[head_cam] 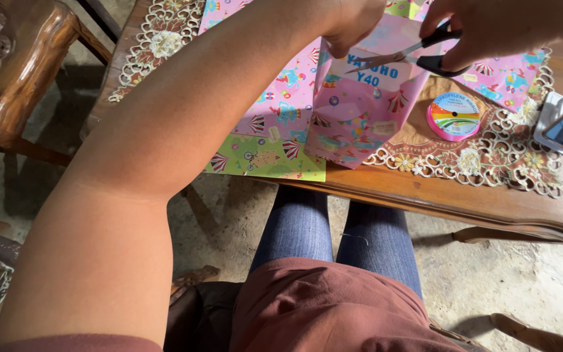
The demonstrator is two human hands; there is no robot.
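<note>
Both hands work: right hand (490, 26) grips scissors (412, 53) pointing left, left hand (353, 23) pinching paper (360, 98).

Person seen from above. Left arm (164, 150) bare from the fist up to near the shoulder, no watch or bracelet visible on it. Edge of a short maroon sleeve (79, 343) shows at the very bottom of the frame. Left hand (353, 23) and right hand (509, 29) both bare, no gloves; rings cannot be told. Maroon garment (333, 306) covers the lap, soft folds, plain with no print. Below it blue denim jeans (337, 231) on both legs, tight fit, faint vertical weave, small pale thread mark on one knee.
</note>
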